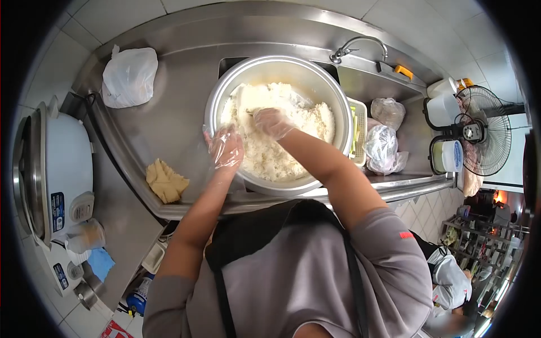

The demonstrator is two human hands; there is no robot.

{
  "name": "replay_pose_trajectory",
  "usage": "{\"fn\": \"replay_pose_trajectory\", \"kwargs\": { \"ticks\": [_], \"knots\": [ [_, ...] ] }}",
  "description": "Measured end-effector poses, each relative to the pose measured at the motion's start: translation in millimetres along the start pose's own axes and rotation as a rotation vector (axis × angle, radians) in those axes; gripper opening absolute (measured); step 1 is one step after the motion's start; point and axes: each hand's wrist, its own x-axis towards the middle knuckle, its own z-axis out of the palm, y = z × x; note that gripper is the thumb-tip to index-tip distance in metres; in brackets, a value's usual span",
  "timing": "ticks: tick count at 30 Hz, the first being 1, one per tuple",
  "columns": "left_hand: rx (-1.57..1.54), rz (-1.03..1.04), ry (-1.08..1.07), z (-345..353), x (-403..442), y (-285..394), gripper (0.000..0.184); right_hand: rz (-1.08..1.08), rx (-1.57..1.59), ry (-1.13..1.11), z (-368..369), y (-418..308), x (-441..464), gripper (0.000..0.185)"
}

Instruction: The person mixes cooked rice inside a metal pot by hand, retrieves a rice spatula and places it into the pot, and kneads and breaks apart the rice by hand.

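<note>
So the white rice [276,160] is in a big metal pot [322,84] near the centre of the view, covering most of the sink [228,65] in the steel desk [186,112]. Right hand [274,123] is gloved, fingers lost in the rice, so can't tell how far that grip is closed or what it's got. Left hand [225,147] is by the pot's 8 o'clock rim; glove glare hides whether its grip holds anything. Basket [360,160] at 3 o'clock is partly blocked by the pot.
</note>
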Motion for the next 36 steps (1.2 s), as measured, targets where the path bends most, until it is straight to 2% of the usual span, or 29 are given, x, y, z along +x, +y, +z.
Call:
{"fn": "replay_pose_trajectory", "kwargs": {
  "ticks": [1,6,9,12,13,15,16,18,19,22,23,24,27,30,32,36],
  "knots": [
    [0.004,-0.027,-0.04,-4,0,4,0.036,0.007,0.005,-0.031,4,-6,-1,0.022],
    [-0.034,0.003,0.087,10,-4,-4,0.036,-0.153,-0.064,-0.161,12,-14,-11,0.022],
    [-0.031,0.006,0.088,13,-4,-5,0.037,-0.321,-0.172,-0.267,-7,-15,-36,0.023],
    [-0.029,-0.013,0.041,3,-2,-1,0.036,-0.368,-0.173,-0.375,-62,-10,-64,0.024],
    [-0.082,0.014,0.107,5,-3,-3,0.038,-0.153,-0.051,-0.358,-80,-9,-63,0.02],
    [-0.1,-0.001,0.113,5,-5,-1,0.04,-0.086,-0.208,-0.131,-79,15,-54,0.013],
    [-0.107,-0.011,0.119,2,-3,0,0.041,-0.233,-0.481,0.091,-69,40,-39,0.011],
    [-0.103,-0.027,0.084,-1,-3,2,0.045,-0.032,-0.294,0.189,-71,65,-10,0.008],
    [-0.099,-0.039,0.062,-1,-1,2,0.045,-0.196,-0.433,0.179,-69,74,1,0.006],
    [-0.095,-0.056,0.023,-8,3,5,0.049,-0.125,-0.447,-0.039,-71,57,12,0.006],
    [-0.093,-0.066,0.006,-11,4,7,0.049,-0.28,-0.449,-0.123,-48,71,28,0.013],
    [-0.089,-0.069,-0.016,-13,2,8,0.049,-0.284,-0.421,-0.176,-19,74,41,0.013],
    [-0.085,-0.088,-0.071,-13,5,5,0.05,-0.073,-0.218,-0.089,17,65,64,0.014],
    [-0.115,-0.08,0.012,-11,3,6,0.051,-0.166,-0.045,-0.122,24,87,71,0.015],
    [-0.104,-0.092,-0.013,-12,4,5,0.053,-0.217,0.017,-0.16,24,95,63,0.016],
    [-0.103,-0.098,-0.02,-8,3,5,0.053,-0.299,-0.004,-0.296,46,85,18,0.018]
  ]
}}
